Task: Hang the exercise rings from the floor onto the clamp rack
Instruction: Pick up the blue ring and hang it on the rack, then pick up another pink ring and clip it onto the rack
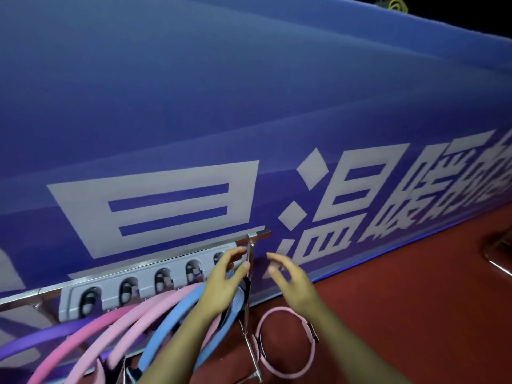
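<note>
In the head view, my only one, I judge the job nearly finished: four rings hang from the rack (155, 275), fanning down toward seven o'clock, and one is left. Counting the hung ones from nine o'clock inward: a purple ring (41, 338), a deep pink ring (91, 332), a pale pink ring (138, 314) and a blue ring (177, 311). The last ring (285, 343), pale pink, lies flat on the red floor (415, 300) at five o'clock from the rack's end post (250, 261), just beside its foot. I count five clamps along the rack, four plain and the fifth, at three o'clock, half hidden behind my left hand (225, 275); which clamp carries which ring I cannot tell. That left hand is at the fifth clamp, over the top of the blue ring, fingers loosely curved, thumb out; I cannot tell if it grips anything. My right hand (288, 278) hovers released, fingers spread, holding nothing, above the floor ring. Behind stands a blue banner (194, 106) with white lettering.
</note>
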Tool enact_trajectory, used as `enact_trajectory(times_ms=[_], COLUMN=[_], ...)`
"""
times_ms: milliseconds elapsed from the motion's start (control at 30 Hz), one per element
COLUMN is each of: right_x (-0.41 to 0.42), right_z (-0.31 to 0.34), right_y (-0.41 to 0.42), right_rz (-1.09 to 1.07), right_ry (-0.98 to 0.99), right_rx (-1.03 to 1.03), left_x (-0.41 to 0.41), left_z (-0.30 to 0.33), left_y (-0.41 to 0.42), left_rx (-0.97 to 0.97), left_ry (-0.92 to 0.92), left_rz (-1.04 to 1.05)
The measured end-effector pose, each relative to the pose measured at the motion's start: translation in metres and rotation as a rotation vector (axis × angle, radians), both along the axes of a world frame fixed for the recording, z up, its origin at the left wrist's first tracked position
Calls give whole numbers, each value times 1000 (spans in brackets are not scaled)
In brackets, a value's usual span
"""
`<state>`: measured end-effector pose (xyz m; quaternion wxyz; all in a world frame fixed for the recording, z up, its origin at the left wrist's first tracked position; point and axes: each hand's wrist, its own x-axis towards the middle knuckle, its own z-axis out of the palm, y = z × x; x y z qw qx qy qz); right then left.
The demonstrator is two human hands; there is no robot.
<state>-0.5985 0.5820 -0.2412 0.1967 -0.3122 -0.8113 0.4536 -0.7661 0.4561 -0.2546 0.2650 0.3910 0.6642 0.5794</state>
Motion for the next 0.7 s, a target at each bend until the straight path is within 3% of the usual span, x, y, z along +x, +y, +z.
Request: enact_trajectory(times_ms=[367, 700], right_x=[145, 293], right_z=[29, 37], right_y=[60, 121], right_rz=[-112, -98], right_ry=[198, 224], right_rx=[-53, -35], left_x=[141, 296], left_z=[39, 45], left_y=[73, 138], left_rx=[57, 101], left_ry=[27, 45], left_rz=[-76, -57])
